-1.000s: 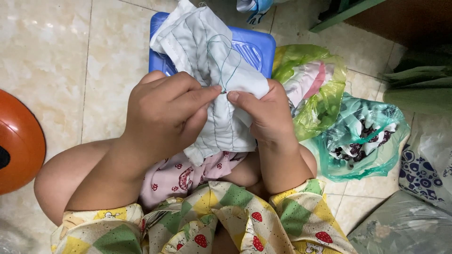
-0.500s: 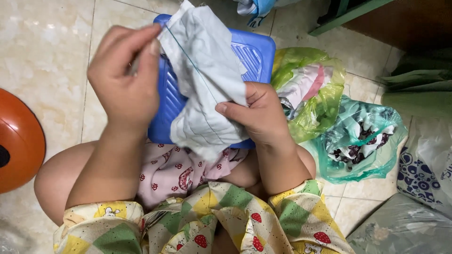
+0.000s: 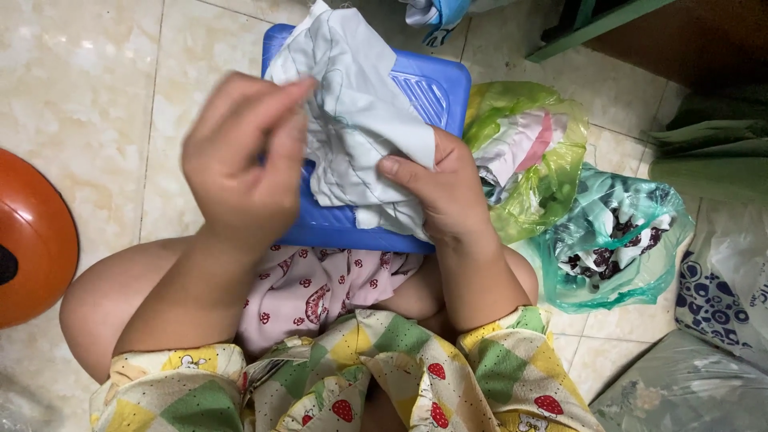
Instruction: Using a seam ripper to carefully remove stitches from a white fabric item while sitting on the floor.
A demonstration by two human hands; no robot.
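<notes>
We see the cloth (image 3: 360, 120) lying over the far half of the blue stool (image 3: 432, 88), which stands on the tiled floor (image 3: 88, 96) just past the knees. The right hand (image 3: 444, 188) grips the cloth at its near right edge, thumb on top, pinning it against the stool. The left hand (image 3: 240, 168) is raised over the stool's left edge with fingertips pinched together, apparently on a thin thread that runs into the fabric (we cannot make out a needle).

What could go wrong, in our judgement: if the left hand draws the thread too hard, the thin fabric could pucker or the thread could snap. If the right hand's grip loosens, the cloth could slide off the far edge of the stool, since a good part of it already hangs past that edge. A needle, if there is one, sits close to the right thumb.

The cloth is pale grey-green, light and thin, crumpled into soft folds, with dark curved lines of stitching or marking across it and a ragged look at its near edge.

Beside the stool's right edge lie a yellow-green bag (image 3: 552, 152) and a teal bag (image 3: 632, 240), both stuffed with fabric scraps. An orange bowl (image 3: 32, 240) sits on the floor at the left.
</notes>
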